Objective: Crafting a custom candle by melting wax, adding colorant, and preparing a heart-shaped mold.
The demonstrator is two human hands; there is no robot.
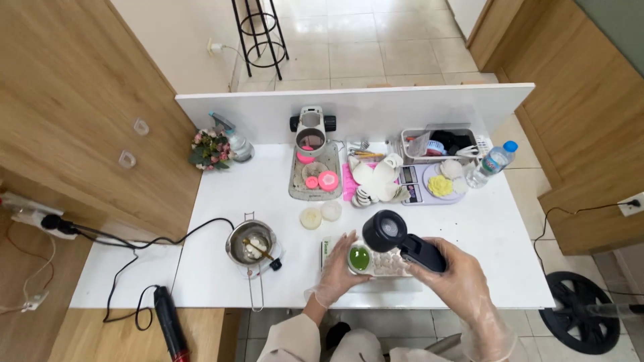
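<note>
From the head view, I see my left hand [337,273], in a thin clear glove, low in the middle of the frame. Its fingers are spread and curled against the left side of a small glass cup of green liquid [359,258], steadying it. The cup sits on a flat tray of pale round pieces [388,263] near the front edge of the white table [221,194].

My right hand [453,276], also gloved, is just right of centre at the bottom. Its fingers are closed around the black handle of a heat gun [401,240], whose round black muzzle hangs just above and right of the green cup. I cannot tell if it touches the cup.

Left of my hands stands a small metal pot [251,243] with a wire handle and pale lumps inside. A black cord runs from near it toward the left edge. Two pale discs [320,214] lie above the tray.

In the upper middle, a grey tray holding pink round moulds [315,173] rests by the white back panel [355,107]. To its right are white shell-like pieces [376,177], a scale with a yellow flower shape [441,185], a basket [443,143] and a plastic bottle with a blue cap [493,162]. A small bunch of flowers [210,149] sits at the upper left of the table.
</note>
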